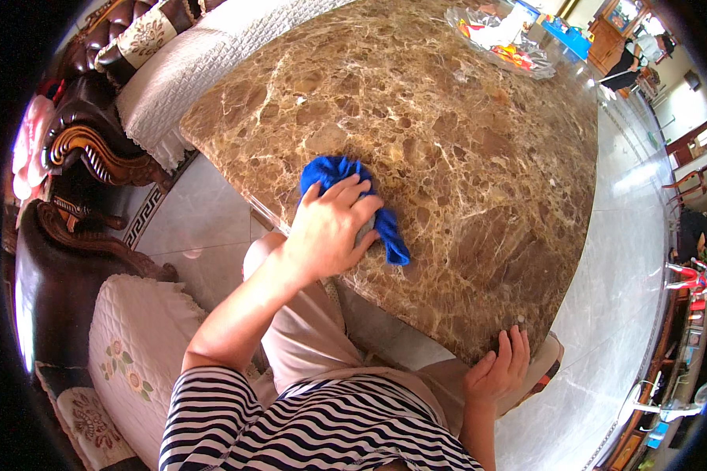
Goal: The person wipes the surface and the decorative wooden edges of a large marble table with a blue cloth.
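Observation:
My left hand presses down on a bunched blue cloth near the left edge of a brown marble tabletop. The fingers curl over the cloth, and one twisted end of it trails out to the right of the thumb. Part of the cloth is hidden beneath the palm. At the table's near right corner, my right hand rests with its fingertips on the edge, holding nothing. A small pale speck lies on the stone just past those fingertips.
Crumpled clear plastic packaging and a blue tray sit at the table's far right. A cushioned sofa borders the left side, with a carved wooden armrest. Beyond, a person holds a long handle over the tiled floor.

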A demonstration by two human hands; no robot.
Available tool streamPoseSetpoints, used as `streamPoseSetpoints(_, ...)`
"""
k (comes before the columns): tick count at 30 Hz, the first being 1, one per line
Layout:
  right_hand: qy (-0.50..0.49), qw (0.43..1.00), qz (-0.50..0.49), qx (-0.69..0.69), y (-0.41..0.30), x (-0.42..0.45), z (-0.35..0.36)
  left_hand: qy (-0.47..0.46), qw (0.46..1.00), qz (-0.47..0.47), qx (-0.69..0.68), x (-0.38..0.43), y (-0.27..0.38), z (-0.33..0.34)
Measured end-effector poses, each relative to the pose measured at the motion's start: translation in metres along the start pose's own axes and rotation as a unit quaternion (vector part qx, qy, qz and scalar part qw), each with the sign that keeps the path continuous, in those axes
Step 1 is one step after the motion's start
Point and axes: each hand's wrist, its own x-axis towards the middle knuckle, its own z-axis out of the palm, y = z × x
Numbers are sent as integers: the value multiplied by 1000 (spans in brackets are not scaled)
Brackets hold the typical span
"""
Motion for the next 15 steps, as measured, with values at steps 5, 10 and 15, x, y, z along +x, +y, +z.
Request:
streamPoseSetpoints(5, -12, 1000, 11, 0, 0, -4, -2, -26, 999, 23, 11, 99, -15, 22)
streamPoseSetpoints(10, -5, 1000, 8, 9, 1, -3, -2, -122, 989, -57, 62, 211, -15, 51)
streamPoseSetpoints(15, 18, 1000, 16, 4, 0, -2, 0, -138, 985, -100, 39, 246, 0, 66)
